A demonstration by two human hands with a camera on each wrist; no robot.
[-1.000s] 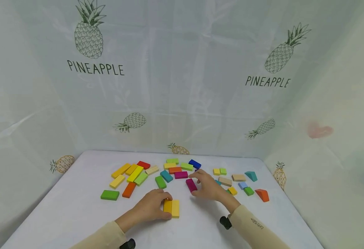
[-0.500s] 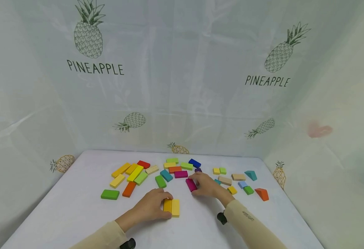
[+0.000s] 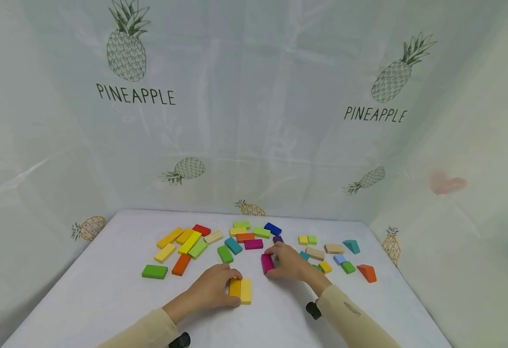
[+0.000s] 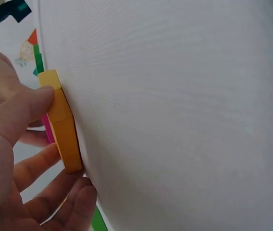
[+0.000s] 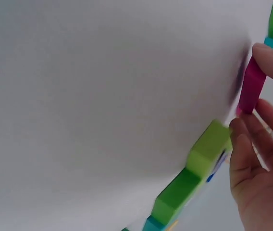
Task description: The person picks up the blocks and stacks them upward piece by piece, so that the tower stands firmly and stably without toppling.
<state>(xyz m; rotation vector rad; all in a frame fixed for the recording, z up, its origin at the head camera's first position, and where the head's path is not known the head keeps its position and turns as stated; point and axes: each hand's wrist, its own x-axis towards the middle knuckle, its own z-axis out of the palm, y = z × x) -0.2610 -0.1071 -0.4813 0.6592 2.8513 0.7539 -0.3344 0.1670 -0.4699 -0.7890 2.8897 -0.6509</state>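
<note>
In the head view my left hand (image 3: pixel 214 287) grips an orange-yellow block (image 3: pixel 234 288), its thumb at the near end and fingers at the far end. A pale yellow block (image 3: pixel 246 291) lies flush against that block's right side. The left wrist view shows the thumb on the yellow pieces (image 4: pixel 65 132). Farther right, my right hand (image 3: pixel 289 262) pinches a magenta block (image 3: pixel 267 264) between thumb and fingers. In the right wrist view this magenta block (image 5: pixel 253 89) has a shadow beside it on the white surface; whether it touches the surface I cannot tell.
Several coloured blocks lie at the back left, among them a green block (image 3: pixel 154 271) and an orange one (image 3: pixel 181 265). A second magenta block (image 3: pixel 253 244) sits behind the right hand's block. Smaller pieces and an orange triangular block (image 3: pixel 367 273) lie right on the white table (image 3: pixel 106 309).
My right hand's fingers have closed on the magenta block. That block has turned straighter and come slightly nearer. The left hand and the yellow blocks stay essentially in place.
</note>
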